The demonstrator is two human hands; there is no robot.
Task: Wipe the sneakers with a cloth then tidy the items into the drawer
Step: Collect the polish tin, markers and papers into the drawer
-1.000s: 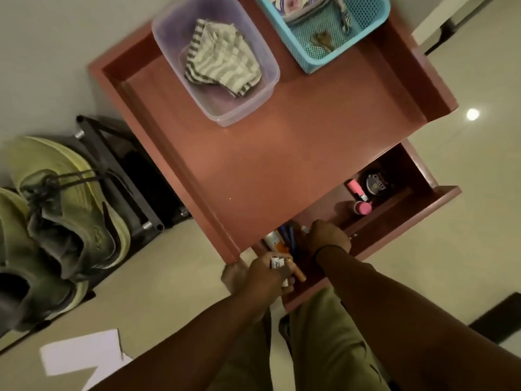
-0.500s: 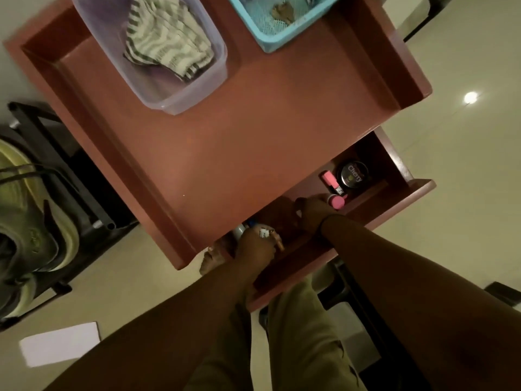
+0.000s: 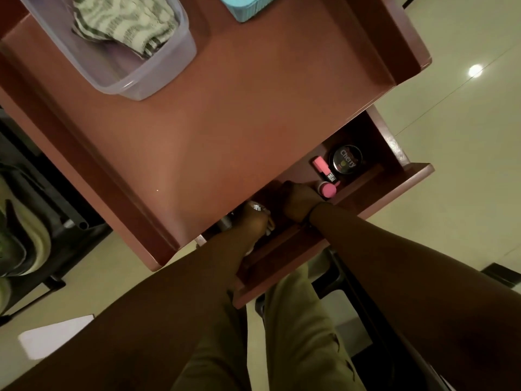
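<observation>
— Drawer (image 3: 375, 190) contents first, please: what is gripped, and by which hand?

— Small items, one with a white printed label (image 3: 257, 207), are clutched in the curled fingers of the left hand (image 3: 255, 221), which is sunk inside the open drawer under the edge of the table top (image 3: 253, 108). What exactly they are cannot be told. The right hand (image 3: 298, 201) is pushed into the drawer just beside it at 2 o'clock; its fingers are hidden under the top, so whether they are apart or closed cannot be told.

— And further out?

— A pink-capped bottle (image 3: 327, 189) is seen touching or just beside the right hand at 3 o'clock. A pink tube (image 3: 324, 168) and a round black tin marked "Cherry" (image 3: 347, 162) lie beyond it, at 2 o'clock, in the drawer's far corner. On the table top, at 11 o'clock, a striped cloth (image 3: 124, 21) is held in a clear tub (image 3: 158, 80); a blue basket (image 3: 248, 8) is cut off at 12 o'clock. A sneaker (image 3: 25, 235) is seen on a dark rack (image 3: 70, 221) at 9 o'clock
</observation>
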